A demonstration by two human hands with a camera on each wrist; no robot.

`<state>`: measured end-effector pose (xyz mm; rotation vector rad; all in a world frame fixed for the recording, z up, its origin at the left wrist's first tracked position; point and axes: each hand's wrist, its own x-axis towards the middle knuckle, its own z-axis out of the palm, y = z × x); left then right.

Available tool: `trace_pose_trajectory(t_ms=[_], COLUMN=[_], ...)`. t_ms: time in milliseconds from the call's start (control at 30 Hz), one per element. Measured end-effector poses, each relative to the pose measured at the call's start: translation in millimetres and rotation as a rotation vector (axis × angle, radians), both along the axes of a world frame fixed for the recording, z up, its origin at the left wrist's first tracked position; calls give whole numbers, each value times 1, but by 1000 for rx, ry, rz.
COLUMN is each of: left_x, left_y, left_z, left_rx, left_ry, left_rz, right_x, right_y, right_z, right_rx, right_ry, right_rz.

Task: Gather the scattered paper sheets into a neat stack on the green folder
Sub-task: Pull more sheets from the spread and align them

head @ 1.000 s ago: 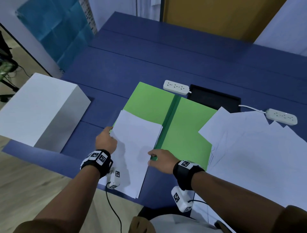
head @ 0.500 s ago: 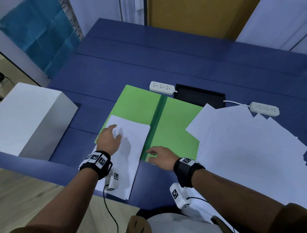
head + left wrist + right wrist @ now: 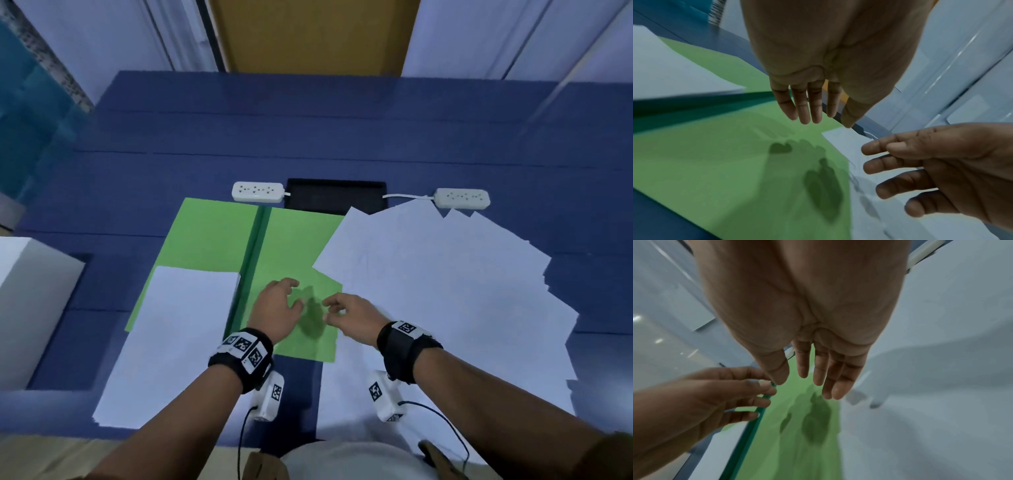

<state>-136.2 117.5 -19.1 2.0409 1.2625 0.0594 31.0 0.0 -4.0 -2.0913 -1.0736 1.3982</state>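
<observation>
The green folder (image 3: 212, 236) lies open on the blue table, its dark spine (image 3: 255, 253) running down the middle. A squared stack of white sheets (image 3: 178, 335) covers its left half and hangs over the near table edge. Scattered white sheets (image 3: 445, 291) fan out on the right, overlapping the folder's right half (image 3: 715, 162). My left hand (image 3: 277, 308) and right hand (image 3: 346, 313) hover close together above the right half, fingers spread and empty. Both cast shadows on the green (image 3: 813, 423).
Two white power strips (image 3: 257, 191) (image 3: 461, 198) lie behind the folder beside a black recessed tray (image 3: 335, 196). A white box (image 3: 30, 308) stands at the left table edge. The table's near edge (image 3: 51, 431) runs just under my wrists.
My left hand has left the stack and moved right over the folder's right half. The right hand has lifted off the folder's near edge. The camera view has swung rightwards.
</observation>
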Motion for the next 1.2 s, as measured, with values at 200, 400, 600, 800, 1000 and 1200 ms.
trace_pose_trajectory(t_ms=[200, 400, 600, 800, 1000, 1200], left_x=[85, 151, 185, 189, 186, 170], left_y=[-55, -95, -115, -132, -144, -150], left_z=[1, -19, -27, -21, -13, -5], left_rx=[-119, -193, -115, 75, 69, -249], left_ry=[107, 344, 500, 489, 146, -87], left_rz=[-154, -164, -73, -202, -263, -146], right_x=[108, 193, 204, 206, 218, 240], right_y=[-85, -170, -196, -203, -209, -224], right_z=[-12, -40, -64, -69, -58, -47], right_rx=[2, -50, -12, 31, 93, 70], right_ry=[103, 108, 160, 191, 110, -72], right_rz=[-292, -571, -617, -624, -657, -924])
